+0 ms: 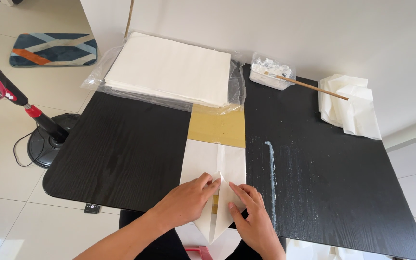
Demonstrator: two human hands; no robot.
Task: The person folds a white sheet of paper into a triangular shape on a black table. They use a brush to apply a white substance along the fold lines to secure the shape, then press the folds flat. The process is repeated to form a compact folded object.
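Paper-folding at lower centre of frame, partly done.

Black table [121,149] bearing stack of white sheets [169,70] upper left, finished folded pieces [350,108] upper right, paste tub [271,73]; white sheet [213,163] creased to a point, left hand [186,200] and right hand [251,216] flat, close together, pressing flaps; judged midway.

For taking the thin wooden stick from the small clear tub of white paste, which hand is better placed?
The right hand, probably. The thin wooden stick lies in the small clear tub of white paste at the table's far right, on that hand's side. The left hand would need to cross over the folded white paper.
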